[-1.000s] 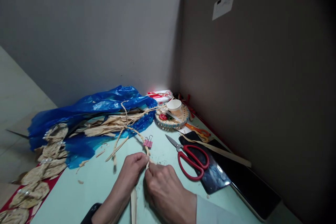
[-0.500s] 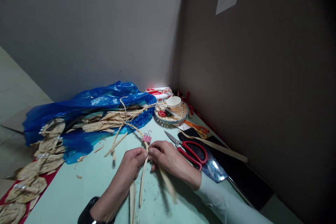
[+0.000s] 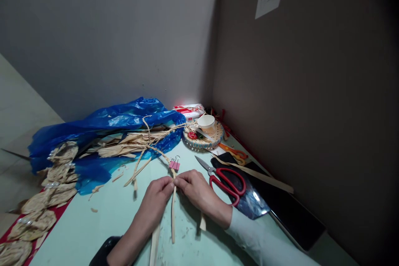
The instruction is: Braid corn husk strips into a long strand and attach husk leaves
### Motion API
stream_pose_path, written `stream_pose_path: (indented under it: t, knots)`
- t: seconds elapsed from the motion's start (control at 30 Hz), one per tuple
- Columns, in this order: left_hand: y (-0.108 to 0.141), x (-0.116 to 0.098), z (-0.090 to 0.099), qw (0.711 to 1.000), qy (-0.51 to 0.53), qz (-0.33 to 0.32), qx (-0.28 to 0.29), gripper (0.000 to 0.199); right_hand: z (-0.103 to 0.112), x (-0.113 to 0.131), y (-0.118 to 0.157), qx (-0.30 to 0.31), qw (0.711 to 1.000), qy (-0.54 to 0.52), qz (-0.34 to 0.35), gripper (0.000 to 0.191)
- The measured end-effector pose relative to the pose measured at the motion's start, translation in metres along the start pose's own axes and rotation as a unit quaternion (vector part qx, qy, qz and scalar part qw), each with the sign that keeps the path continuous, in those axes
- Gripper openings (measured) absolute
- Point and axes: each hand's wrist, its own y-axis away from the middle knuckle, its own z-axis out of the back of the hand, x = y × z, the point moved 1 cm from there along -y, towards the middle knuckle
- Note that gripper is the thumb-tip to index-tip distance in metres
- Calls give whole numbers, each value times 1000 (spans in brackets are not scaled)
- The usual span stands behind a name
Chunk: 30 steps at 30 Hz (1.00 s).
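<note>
A thin braid of pale, dry plant strips [image 3: 163,156] runs from the heap down to my fingers, with a pink binder clip [image 3: 174,165] fixed on it just beyond them. My left hand [image 3: 157,195] pinches the braid's near end between thumb and finger. Right beside it, my right hand [image 3: 196,191] grips the same spot, fingertips almost touching the left ones. One loose strip [image 3: 173,220] hangs straight down between the hands. Another strip [image 3: 154,245] trails below the left hand, and a third strip end [image 3: 203,222] shows under the right.
Red-handled scissors [image 3: 229,181] lie right of my hands, by a black flat device [image 3: 299,212]. Behind stand a woven tray [image 3: 188,143] with a white cup [image 3: 206,122] and orange scissors [image 3: 235,151]. A blue plastic bag [image 3: 102,116] holds more strips; a braided piece [image 3: 37,201] lies left.
My right hand has swung slightly left and in, its fingertips now meeting the left ones. The hanging middle strip has shifted right, and the strip under the right hand has stopped blurring.
</note>
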Motion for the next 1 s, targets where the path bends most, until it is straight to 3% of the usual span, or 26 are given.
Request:
stream_pose_path:
  t: [0.3, 0.5, 0.73, 0.93, 1.0]
  knots:
    - [13, -12, 3, 971, -240, -11, -14, 36, -4, 2, 6, -25, 998, -49, -26, 30]
    - [31, -22, -15, 904, -426, -10, -45, 35, -3, -5, 4, -11, 995, -96, -31, 26]
    - [43, -29, -43, 837, -545, -38, -20, 48, 0, -9, 3, 18, 993, -117, -26, 32]
    - [46, -28, -52, 827, -557, -72, 19, 49, 0, -6, 3, 32, 990, -128, -44, 22]
    - [48, -26, -49, 849, -515, -112, 40, 37, 0, -6, 3, 34, 989, -138, -49, 21]
